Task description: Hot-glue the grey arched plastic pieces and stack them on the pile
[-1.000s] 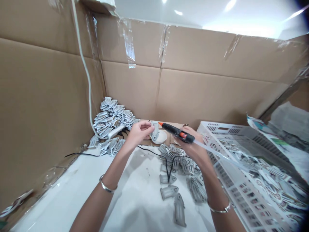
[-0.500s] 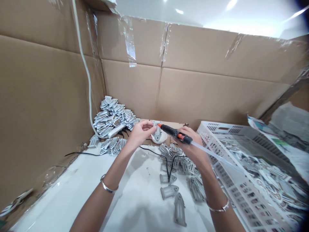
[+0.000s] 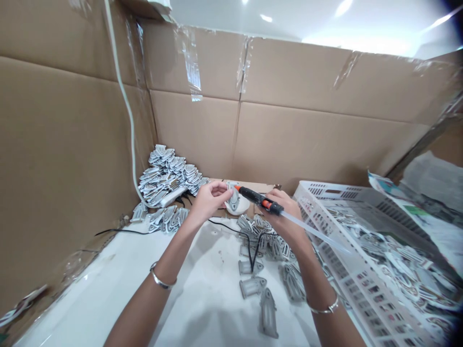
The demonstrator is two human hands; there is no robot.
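My left hand pinches a small flat piece made of a grey frame on a white backing near the back of the table. My right hand is wrapped round a black and orange hot glue gun, with a translucent glue stick trailing from its rear. The gun's orange nozzle points left, at the upper part of the piece; whether it touches cannot be told. Below my right hand, loose grey frames lie on the white table, several of them heaped.
Stacks of finished-looking white and grey pieces lean in the back left corner beside a white power strip. A white plastic basket full of flat pieces stands at right. Black cable crosses the table. Cardboard walls enclose the back and left.
Both hands keep nearly the same pose, the nozzle still at the top of the piece. The whole view has shifted very slightly, and the glue stick's rear end sits a little further left.
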